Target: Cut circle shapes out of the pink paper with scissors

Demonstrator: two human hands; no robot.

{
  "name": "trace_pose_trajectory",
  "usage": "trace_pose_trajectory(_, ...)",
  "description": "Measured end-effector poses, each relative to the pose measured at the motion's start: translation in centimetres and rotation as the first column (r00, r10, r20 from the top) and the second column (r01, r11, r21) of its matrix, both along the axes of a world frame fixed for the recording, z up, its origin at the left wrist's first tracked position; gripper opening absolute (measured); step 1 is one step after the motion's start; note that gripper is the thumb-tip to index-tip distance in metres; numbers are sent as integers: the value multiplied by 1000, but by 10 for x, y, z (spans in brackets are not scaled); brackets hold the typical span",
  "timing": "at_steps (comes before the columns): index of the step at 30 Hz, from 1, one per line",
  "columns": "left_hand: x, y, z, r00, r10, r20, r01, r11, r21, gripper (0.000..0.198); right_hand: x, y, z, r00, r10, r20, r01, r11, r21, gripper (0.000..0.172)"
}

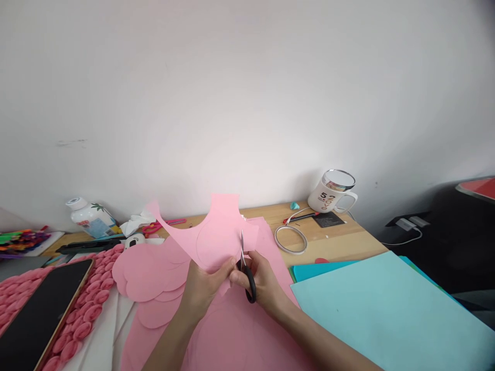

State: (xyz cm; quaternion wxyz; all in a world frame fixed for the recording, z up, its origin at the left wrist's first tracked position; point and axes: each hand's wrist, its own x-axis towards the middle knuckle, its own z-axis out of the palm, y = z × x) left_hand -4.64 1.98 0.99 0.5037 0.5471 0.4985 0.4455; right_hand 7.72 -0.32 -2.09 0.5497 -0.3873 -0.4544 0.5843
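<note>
A cut-out sheet of pink paper (216, 234) is held up over the table, with a faint round outline on it and curved edges where pieces are gone. My left hand (204, 286) pinches its lower edge between thumb and fingers. In my right hand (261, 281) are black-handled scissors (250, 288), their blades pointing up against the paper right of the outline. Pink paper circles (149, 273) lie overlapped in a pile left of my hands. Under both hands are larger pink sheets (224, 340), one with a faint circle outline.
Light blue sheets (386, 309) lie at the right. A white mug (328, 193), a tape ring (291, 240) and a red-black pen (301, 218) are near the wall. On the left are a phone (46, 309) on a pink braided mat (88, 304) and a white bottle (93, 216).
</note>
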Motion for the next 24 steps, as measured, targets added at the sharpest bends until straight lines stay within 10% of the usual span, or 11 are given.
trace_pose_trajectory(24, 2, -2, 6, 1000, -2, -6, 2, 1000, -17, 13, 1, 0, 2, 1000, 17, -10, -16, 998, 64, 48)
